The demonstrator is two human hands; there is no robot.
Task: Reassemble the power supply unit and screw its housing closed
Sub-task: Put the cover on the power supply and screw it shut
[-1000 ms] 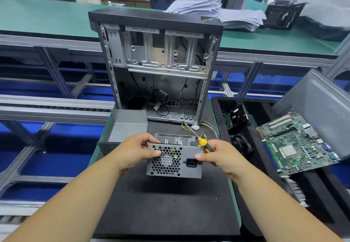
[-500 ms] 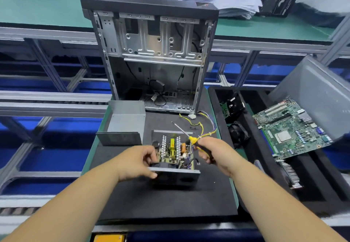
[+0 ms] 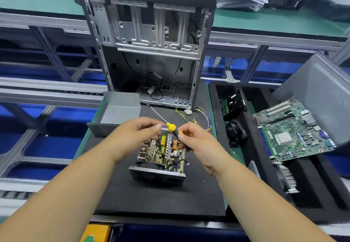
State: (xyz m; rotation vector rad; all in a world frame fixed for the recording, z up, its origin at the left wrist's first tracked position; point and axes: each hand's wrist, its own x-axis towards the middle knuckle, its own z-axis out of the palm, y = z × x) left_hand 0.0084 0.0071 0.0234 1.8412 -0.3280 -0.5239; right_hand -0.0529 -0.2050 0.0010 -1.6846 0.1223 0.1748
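1. Power supply unit point(image 3: 160, 156) — one, lying open-topped on the black foam mat point(image 3: 151, 194) in front of me, its circuit board and coils exposed; neither hand touches it.
2. My right hand point(image 3: 197, 143) is curled round the black grip of one yellow-collared screwdriver point(image 3: 171, 127), whose shaft slants up and away to the left.
3. My left hand point(image 3: 136, 135) hovers just beside the screwdriver, fingers loosely bent, their tips at the yellow collar — whether they pinch it I cannot tell.
4. One grey metal cover point(image 3: 116, 114) rests at the mat's far left corner, apart from the unit.
5. One computer case point(image 3: 149, 48) stands upright beyond the mat, its side open.
6. One bundle of yellow and coloured wires point(image 3: 197, 116) lies near the case's base.
7. One green motherboard point(image 3: 291, 130) sits tilted in the black tray point(image 3: 265, 175) to my right.
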